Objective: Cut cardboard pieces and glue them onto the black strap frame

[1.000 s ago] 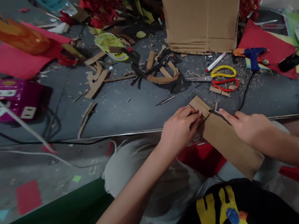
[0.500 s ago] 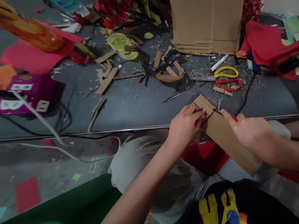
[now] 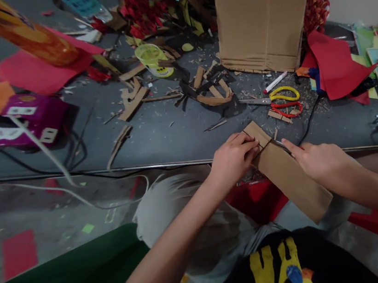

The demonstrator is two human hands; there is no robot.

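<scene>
A long piece of brown cardboard (image 3: 289,177) lies slanted over the table's front edge, its upper end on the table. My left hand (image 3: 235,154) presses that upper end down, fingers bent together on it. In my right hand (image 3: 317,159) is a thin cutting tool (image 3: 281,144) with a bit of red at its handle; its tip touches the cardboard near a dark line across it. The exact kind of blade cannot be made out. Scissors (image 3: 270,99) with one yellow and one red loop lie just beyond the cardboard.
Behind stands a large cardboard box (image 3: 265,15). A marker (image 3: 275,82), a yellow-green cup (image 3: 154,60) and cardboard scraps (image 3: 135,103) lie about. At left are a purple box (image 3: 28,120) and cables; at right, red paper (image 3: 339,63). A green chair (image 3: 97,265) stands lower left.
The tool in my right hand has tilted and more of its metal shows. My left hand stays on the cardboard. The view has shifted slightly, and the red paper at right has changed shape.
</scene>
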